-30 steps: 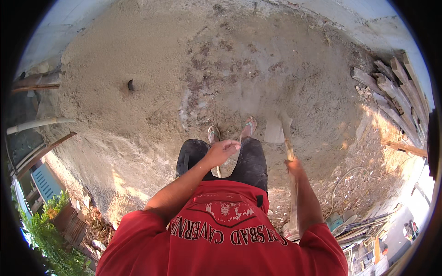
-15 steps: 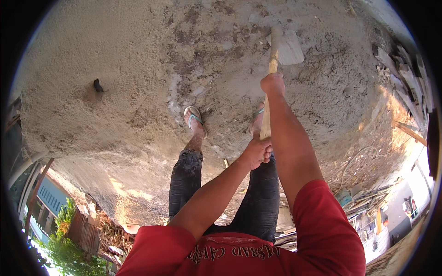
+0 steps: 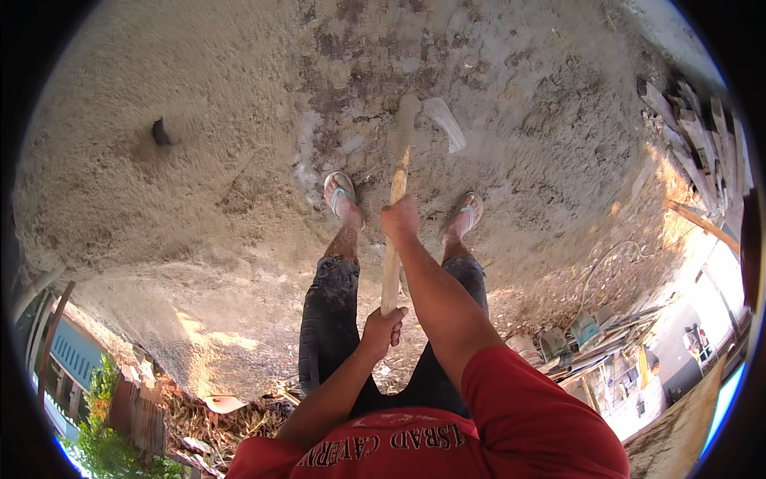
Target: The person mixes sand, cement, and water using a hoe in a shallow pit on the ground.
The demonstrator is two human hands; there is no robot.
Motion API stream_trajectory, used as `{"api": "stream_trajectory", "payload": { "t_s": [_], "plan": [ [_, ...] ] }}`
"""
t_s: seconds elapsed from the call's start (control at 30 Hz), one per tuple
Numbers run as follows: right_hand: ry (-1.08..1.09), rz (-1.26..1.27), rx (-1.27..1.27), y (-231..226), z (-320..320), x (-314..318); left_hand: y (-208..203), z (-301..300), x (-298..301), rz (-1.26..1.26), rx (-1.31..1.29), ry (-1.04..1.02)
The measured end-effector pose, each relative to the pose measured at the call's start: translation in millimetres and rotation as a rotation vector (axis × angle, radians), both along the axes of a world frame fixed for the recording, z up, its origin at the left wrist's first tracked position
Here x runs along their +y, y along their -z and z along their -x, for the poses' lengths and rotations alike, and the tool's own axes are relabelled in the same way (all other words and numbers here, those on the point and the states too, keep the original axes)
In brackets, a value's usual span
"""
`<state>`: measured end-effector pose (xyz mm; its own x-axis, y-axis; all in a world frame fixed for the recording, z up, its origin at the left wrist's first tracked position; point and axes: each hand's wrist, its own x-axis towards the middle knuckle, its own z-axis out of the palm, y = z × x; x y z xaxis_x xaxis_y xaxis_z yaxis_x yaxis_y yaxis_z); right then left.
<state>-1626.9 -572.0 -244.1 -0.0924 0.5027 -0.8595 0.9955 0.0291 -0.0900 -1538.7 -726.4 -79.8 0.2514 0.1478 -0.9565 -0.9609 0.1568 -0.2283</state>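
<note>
A hoe (image 3: 392,271) with a long wooden handle points away from me between my legs. My left hand (image 3: 381,331) is wrapped round the near end of its handle. Higher up, my right hand (image 3: 400,218) grips the same handle around its middle. The pale, flat hoe blade (image 3: 444,124) is at the far end, turned to the right, over rough grey sandy material (image 3: 550,136). Whether the blade touches it, I cannot tell. My feet in flip-flops stand on either side of the handle.
A small dark object (image 3: 161,132) lies on the grey surface at the left. Wooden planks (image 3: 694,136) are piled at the far right, with a loose board (image 3: 702,226) below them. Scrap wood (image 3: 606,347) lies at the near right, dry leaves (image 3: 187,411) at the near left.
Both my hands have drawn the hoe toward me and to the left. Its blade has come nearer my feet and turned. My grip on the handle stays closed.
</note>
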Motion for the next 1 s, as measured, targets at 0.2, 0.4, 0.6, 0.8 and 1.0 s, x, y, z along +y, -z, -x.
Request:
{"api": "stream_trajectory", "payload": {
  "t_s": [0.2, 0.4, 0.6, 0.8, 1.0],
  "plan": [
    [-0.223, -0.164, 0.174, 61, -116, 31, -34, -52, 61, -0.019, 0.059, 0.066],
    [0.551, 0.555, 0.266, -24, -155, 106, -100, -83, 141, -0.074, 0.216, 0.291],
    [0.853, 0.293, 0.346, -134, -237, 205, -148, -111, 191, -0.379, 0.128, 0.664],
    [1.146, -0.188, 0.573, -195, -291, 269, -95, -108, 203, -0.722, 0.455, 1.245],
    [1.36, -0.392, 0.747, -158, -322, 326, 40, -148, 250, -0.711, 1.066, 1.486]
  ]
}}
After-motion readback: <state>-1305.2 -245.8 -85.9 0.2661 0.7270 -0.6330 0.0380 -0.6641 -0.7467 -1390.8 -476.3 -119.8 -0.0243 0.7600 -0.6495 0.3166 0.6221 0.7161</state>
